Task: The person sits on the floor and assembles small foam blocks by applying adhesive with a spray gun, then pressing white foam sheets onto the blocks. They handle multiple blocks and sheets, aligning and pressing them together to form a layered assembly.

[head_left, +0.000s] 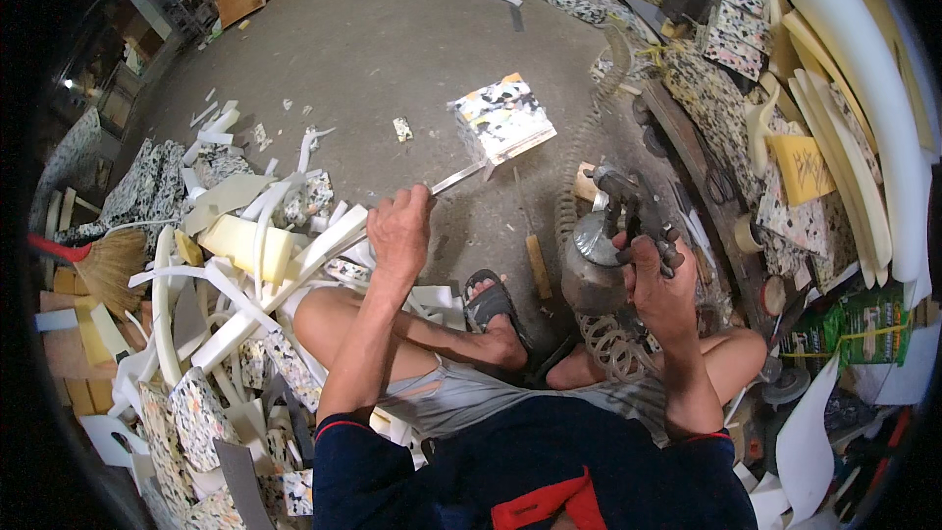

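Observation:
My left hand (400,231) is closed around a narrow, flat, shiny strip (457,178), whose kind I cannot make out. Its far end reaches the near corner of a speckled foam block (502,118) on the floor. My right hand (662,285) grips a spray gun (628,201) with a grey metal cup (592,238) under it. A clear coiled hose (616,345) loops below the cup. Between my hands, a thin tool with a wooden handle (538,267) lies on the floor.
Foam offcuts (250,245) are heaped at my left, beside a straw broom (110,270). At the right, a wooden plank (697,142) lies before stacked foam sheets and a long white foam roll (863,69). Scissors (721,185) rest near the plank. My sandalled foot (491,309) is close to the wooden handle.

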Demonstrator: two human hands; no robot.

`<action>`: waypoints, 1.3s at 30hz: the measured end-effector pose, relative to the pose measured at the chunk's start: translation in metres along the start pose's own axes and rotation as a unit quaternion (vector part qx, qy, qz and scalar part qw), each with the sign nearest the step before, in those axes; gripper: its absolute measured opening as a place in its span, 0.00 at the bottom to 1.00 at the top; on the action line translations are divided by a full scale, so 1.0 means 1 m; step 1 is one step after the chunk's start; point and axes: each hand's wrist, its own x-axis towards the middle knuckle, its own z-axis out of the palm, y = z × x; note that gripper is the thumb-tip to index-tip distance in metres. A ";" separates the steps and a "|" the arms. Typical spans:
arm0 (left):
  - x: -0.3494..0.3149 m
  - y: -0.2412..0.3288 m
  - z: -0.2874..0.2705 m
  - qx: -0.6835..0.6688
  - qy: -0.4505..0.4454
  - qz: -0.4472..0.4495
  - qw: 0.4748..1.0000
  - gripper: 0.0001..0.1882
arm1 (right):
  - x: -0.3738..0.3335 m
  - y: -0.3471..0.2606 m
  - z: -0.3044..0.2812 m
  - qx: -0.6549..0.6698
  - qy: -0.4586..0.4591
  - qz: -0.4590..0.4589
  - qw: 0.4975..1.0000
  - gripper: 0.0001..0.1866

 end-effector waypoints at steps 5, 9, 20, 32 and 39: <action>-0.001 0.002 0.001 0.012 0.004 0.022 1.000 0.06 | -0.002 -0.010 -0.001 -0.001 -0.074 0.000 0.997 0.20; 0.000 0.005 -0.001 0.012 0.001 0.036 0.999 0.05 | 0.000 -0.015 0.007 0.032 -0.117 -0.002 0.993 0.21; -0.002 0.003 0.000 0.014 0.015 0.045 0.999 0.05 | 0.008 -0.010 -0.002 0.018 -0.066 0.023 0.997 0.25; -0.003 0.003 0.002 0.024 -0.002 0.029 0.999 0.06 | 0.002 0.004 -0.029 0.014 -0.022 0.073 0.997 0.18; 0.004 0.005 0.010 0.013 -0.019 0.028 0.999 0.09 | -0.006 0.034 -0.046 0.062 -0.061 0.036 0.996 0.17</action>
